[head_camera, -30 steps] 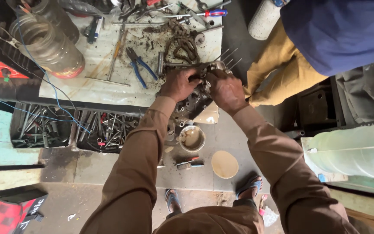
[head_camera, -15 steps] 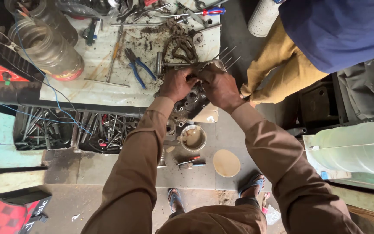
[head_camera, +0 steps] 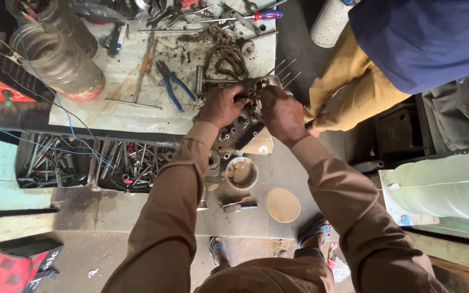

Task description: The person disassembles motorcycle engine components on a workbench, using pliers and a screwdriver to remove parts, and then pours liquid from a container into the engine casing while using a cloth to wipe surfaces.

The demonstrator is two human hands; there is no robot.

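Both hands' fingers grip the engine block point(head_camera: 242, 127), its top hidden beneath them

Greasy metal engine block point(head_camera: 241, 127), table-edge

Left hand point(head_camera: 221, 104) and right hand point(head_camera: 281, 112) both clamped on a greasy metal engine casing point(head_camera: 241, 128) at the bench edge, fingers wrapped over its top, long studs point(head_camera: 283, 69) projecting at 1 o'clock. At 10 o'clock of the casing, blue-handled pliers point(head_camera: 172, 84) lying flat on the worktable point(head_camera: 109, 108); at 12 o'clock, a coiled dirty chain point(head_camera: 228, 57); at 9 o'clock, further off, a ribbed metal cylinder point(head_camera: 58, 62). At 6 o'clock, on the floor, a round tin point(head_camera: 241, 173) with brown residue, its lid point(head_camera: 283, 205) beside it at 5 o'clock; a second person's tan trousers point(head_camera: 348, 87) at 2 o'clock.
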